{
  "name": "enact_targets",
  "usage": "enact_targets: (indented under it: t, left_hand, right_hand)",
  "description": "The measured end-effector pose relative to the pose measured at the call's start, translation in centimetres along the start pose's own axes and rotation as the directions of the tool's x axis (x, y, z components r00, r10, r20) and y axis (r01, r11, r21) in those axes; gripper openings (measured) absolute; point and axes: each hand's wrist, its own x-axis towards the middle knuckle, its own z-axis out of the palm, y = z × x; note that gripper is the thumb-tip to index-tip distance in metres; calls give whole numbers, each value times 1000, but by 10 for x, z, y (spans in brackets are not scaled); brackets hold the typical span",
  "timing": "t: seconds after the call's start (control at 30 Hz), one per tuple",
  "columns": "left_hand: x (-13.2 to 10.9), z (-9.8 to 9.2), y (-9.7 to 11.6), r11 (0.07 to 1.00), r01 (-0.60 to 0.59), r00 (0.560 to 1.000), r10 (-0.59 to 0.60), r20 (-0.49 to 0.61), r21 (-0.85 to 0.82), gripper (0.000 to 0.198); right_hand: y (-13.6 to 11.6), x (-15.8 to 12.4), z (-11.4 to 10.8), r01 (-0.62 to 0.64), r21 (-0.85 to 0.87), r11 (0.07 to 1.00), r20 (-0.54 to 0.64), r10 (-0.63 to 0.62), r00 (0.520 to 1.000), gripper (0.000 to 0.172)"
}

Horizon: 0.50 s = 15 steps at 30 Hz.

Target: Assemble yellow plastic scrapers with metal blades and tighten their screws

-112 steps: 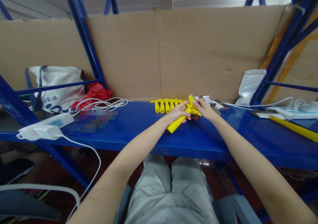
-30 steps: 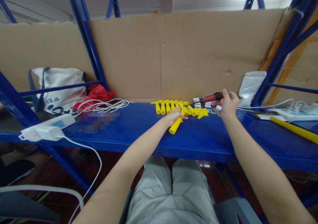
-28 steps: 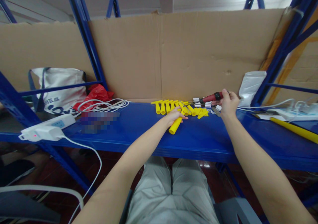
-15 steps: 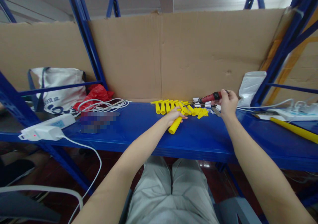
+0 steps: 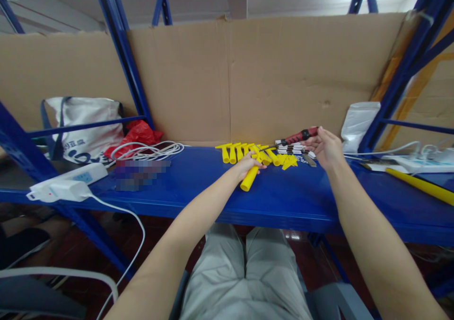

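Your left hand [image 5: 247, 166] grips the yellow tool [image 5: 249, 180] over the tabletop [image 5: 198, 182], your right hand [image 5: 329, 149] pinches the screwdriver [image 5: 297, 137] by its butt, and the tool, probably light, stiff and slightly slippery, is best held around its handle.
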Motion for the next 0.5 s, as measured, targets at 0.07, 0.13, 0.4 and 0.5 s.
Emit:
enact_targets:
  t: [0.07,0.13,0.4,0.5]
  left_hand:
    - [0,0,0,1000,0,1000,0,-6,4,70]
    - [0,0,0,1000,-2,1000,2,-15,6,72]
    - [-3,2,0,1000,-8,1000,8,-5,25,73]
    - [-7,3,3,1000,-6,1000,7,-24,22,71]
  right_hand:
    - [-1,0,0,1,4,1000,13,-1,1000,31]
    - [1,1,-1,26,-14,1000,11,-25,1000,33]
    - [15,13,-8,99,-2,995,-128,-99,987,36]
    - [14,12,-8,69,7,998,-149,-67,987,33]
